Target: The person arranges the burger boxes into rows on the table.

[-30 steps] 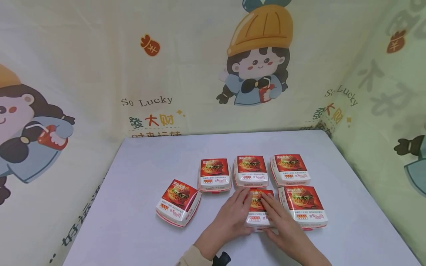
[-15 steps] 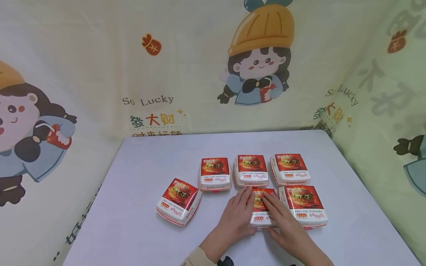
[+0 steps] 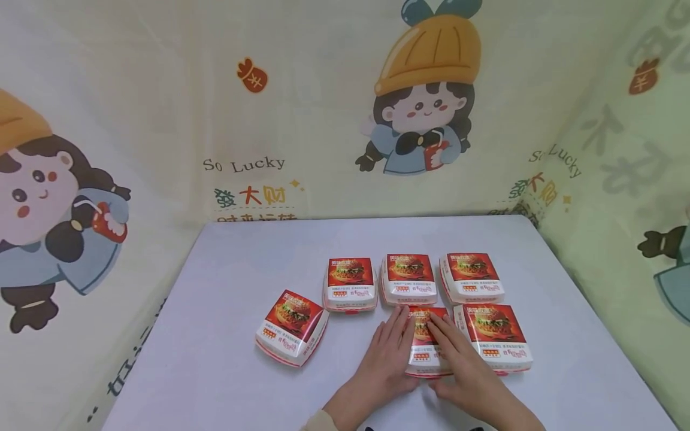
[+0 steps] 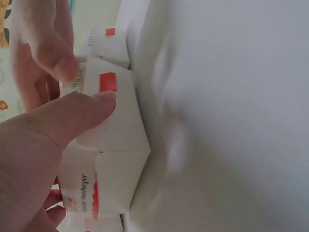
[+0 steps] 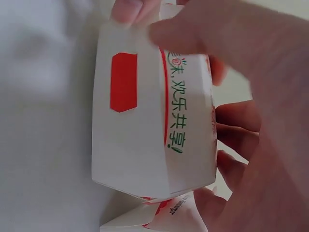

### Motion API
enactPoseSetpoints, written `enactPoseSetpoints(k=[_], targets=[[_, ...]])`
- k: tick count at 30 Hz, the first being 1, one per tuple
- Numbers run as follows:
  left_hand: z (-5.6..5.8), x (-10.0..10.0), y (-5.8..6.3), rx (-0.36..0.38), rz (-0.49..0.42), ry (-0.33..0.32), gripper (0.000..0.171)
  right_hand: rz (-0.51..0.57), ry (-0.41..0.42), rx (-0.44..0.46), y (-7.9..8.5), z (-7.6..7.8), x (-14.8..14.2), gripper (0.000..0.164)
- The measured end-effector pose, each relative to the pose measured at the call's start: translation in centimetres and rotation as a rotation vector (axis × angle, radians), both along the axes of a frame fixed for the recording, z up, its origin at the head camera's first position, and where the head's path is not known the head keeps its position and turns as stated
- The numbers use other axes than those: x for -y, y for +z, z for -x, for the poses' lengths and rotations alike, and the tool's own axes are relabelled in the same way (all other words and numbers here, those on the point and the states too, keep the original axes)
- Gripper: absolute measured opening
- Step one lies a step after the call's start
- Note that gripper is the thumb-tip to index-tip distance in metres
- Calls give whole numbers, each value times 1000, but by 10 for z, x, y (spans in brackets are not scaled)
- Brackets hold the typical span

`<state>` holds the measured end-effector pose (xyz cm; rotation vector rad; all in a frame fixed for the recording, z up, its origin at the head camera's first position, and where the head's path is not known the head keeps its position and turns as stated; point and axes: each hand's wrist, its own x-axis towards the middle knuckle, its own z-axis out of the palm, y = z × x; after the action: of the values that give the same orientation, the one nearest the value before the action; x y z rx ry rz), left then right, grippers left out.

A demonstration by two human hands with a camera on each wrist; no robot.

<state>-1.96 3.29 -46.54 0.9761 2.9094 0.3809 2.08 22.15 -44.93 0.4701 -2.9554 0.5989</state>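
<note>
Both hands are on a white and red cardboard burger box (image 3: 423, 365) in the front row, lying flat on the table. My left hand (image 3: 384, 359) grips its left side, fingers along the edge and thumb at the front; the left wrist view has this thumb (image 4: 91, 113) pressed on the front wall. My right hand (image 3: 469, 374) lays its fingers over the lid's right part, its thumb low at the front. The right wrist view shows the box's front wall (image 5: 128, 140) with a red tab. Close on the right stands another burger box (image 3: 493, 335).
Behind them three burger boxes form a row: a left one (image 3: 350, 284), a middle one (image 3: 408, 279) and a right one (image 3: 471, 277). A turned burger box (image 3: 291, 328) lies farther left on the white table (image 3: 215, 359). A printed cloth (image 3: 312, 108) hangs behind.
The held burger box has slid slightly right, closer to its neighbour, with both hands staying on it. The head view has shifted a little. The other boxes keep their places.
</note>
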Motion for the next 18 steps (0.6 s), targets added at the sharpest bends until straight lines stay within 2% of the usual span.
enactPoseSetpoints(k=[2, 7, 12, 18], targets=[[0, 1, 2, 21, -15, -3, 111, 33, 7, 6, 0, 0, -1, 99], [-3, 10, 6, 54, -89, -6, 111, 88, 17, -64, -2, 1, -2, 92], [-5, 25, 11, 36, -146, 3, 115, 127, 2, -100, -1, 5, 2, 87], [-5, 46, 19, 16, -167, 56, 113, 139, -24, -76, 4, 6, 14, 84]])
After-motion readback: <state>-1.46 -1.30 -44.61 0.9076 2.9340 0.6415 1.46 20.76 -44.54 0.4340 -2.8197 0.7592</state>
